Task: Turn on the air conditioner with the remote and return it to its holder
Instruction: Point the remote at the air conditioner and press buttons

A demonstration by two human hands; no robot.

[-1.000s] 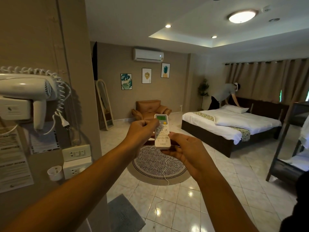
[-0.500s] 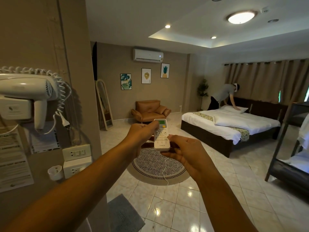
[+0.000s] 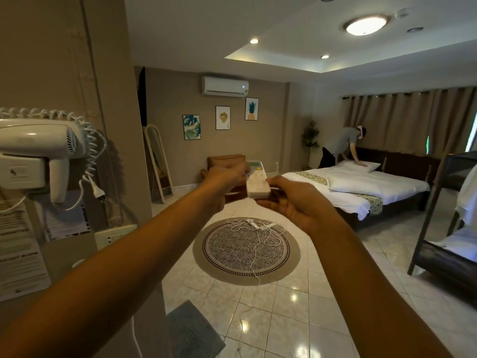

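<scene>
Head view, both hands' grip closed on remote [image 3: 256,182], air conditioner [image 3: 225,86] unobstructed ahead, hairdryer [image 3: 41,146] left.

Both arms now reach higher toward the far wall, so the remote [image 3: 256,182], which a second ago hung over the near edge of the round rug [image 3: 246,250], sits in front of the brown armchair [image 3: 225,162] with the whole rug and its tangle of white cable [image 3: 254,228] uncovered below. The left hand [image 3: 224,180] is blurred with motion at the remote's upper part, while the right hand [image 3: 291,200] grips its lower end. A small light shows on the air conditioner [image 3: 225,86], and the person at the bed [image 3: 343,144] leans further over the pillow [image 3: 357,166].
</scene>
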